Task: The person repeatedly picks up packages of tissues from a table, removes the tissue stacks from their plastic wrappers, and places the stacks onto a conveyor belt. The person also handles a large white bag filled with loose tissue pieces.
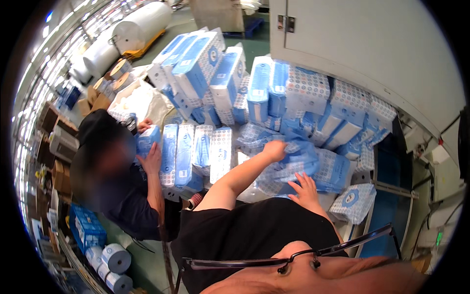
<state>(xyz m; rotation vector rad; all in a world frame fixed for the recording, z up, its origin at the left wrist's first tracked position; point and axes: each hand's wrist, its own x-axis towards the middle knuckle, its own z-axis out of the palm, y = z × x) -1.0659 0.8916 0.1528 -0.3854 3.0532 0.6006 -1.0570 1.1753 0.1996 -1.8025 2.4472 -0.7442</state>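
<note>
My left hand [275,151] is closed on the edge of a thin, crumpled plastic bag [304,156] with blue print. Beside it, nearer to me, my right hand [306,190] rests its spread fingers against the lower part of the same bag. A filled blue-and-white pack [334,171] lies directly to the right of the bag. Another pack, tilted and wrapped in printed film [353,203], sits close to my right forearm. Left of my left forearm, several upright packs [221,154] stand in a row.
More packs [196,63] are stacked at the back. At left, a co-worker in a dark hat has a hand [152,159] on a pack [148,139]. A large pale cabinet [362,44] rises at the far right, above a blue conveyor bed [389,218]. Film rolls [116,257] stand lower left.
</note>
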